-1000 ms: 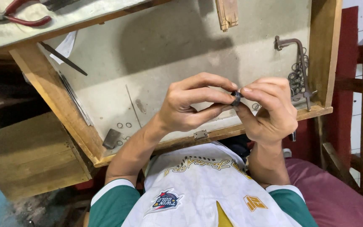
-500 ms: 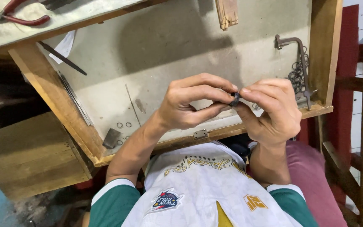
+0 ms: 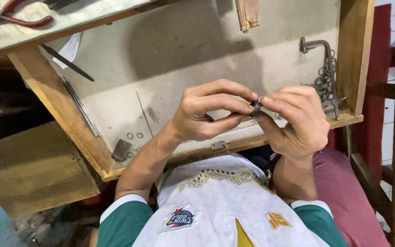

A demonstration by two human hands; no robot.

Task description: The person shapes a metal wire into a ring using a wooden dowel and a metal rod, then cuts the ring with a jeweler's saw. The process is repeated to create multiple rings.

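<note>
Both hands meet above the front edge of a shallow wooden tray [image 3: 69,132]. My left hand [image 3: 209,112] and my right hand [image 3: 293,121] pinch a small dark metal ring [image 3: 255,109] between thumbs and fingertips. The ring is held just above the tray's dusty grey floor, near the small hinge [image 3: 218,146] on the front rail.
Loose small rings [image 3: 134,136] and a dark flat block [image 3: 121,150] lie at the tray's front left. A bent metal rod with several rings [image 3: 324,73] sits at the right wall. A thin dark rod [image 3: 67,63] and paper lie at the back left; red-handled pliers [image 3: 17,18] rest on the bench above.
The hands stay together on the ring; the fingers have shifted slightly, turning the ring between them.
</note>
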